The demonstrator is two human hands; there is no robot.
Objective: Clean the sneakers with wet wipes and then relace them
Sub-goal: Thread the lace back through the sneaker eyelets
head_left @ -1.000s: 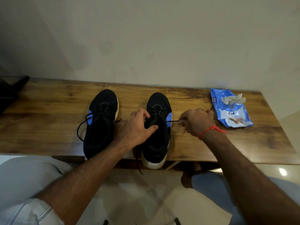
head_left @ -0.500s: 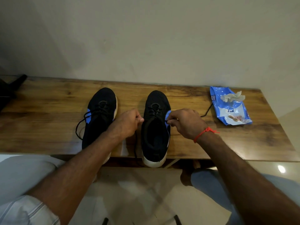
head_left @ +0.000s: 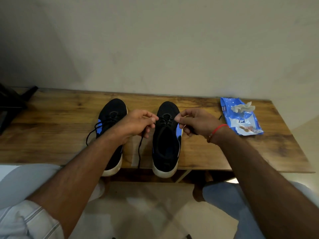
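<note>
Two black sneakers with blue accents and white soles stand toes away from me on a wooden table (head_left: 51,135). The left sneaker (head_left: 112,109) is laced, its lace looping off to the left. Over the right sneaker (head_left: 165,145), my left hand (head_left: 138,125) pinches one end of the black lace (head_left: 140,149), which hangs down past the table edge. On the shoe's other side my right hand (head_left: 195,123) pinches the other lace end. The lace crosses the eyelets near the toe.
A blue wet-wipe pack (head_left: 241,121) with a crumpled used wipe (head_left: 243,107) on it lies at the table's right. A dark object (head_left: 10,104) sits at the far left edge. The wall is right behind the table. My knees are below the front edge.
My right hand has come in from the right to the right sneaker's side. My left hand has moved off the shoe's tongue and now pinches the lace end beside it.
</note>
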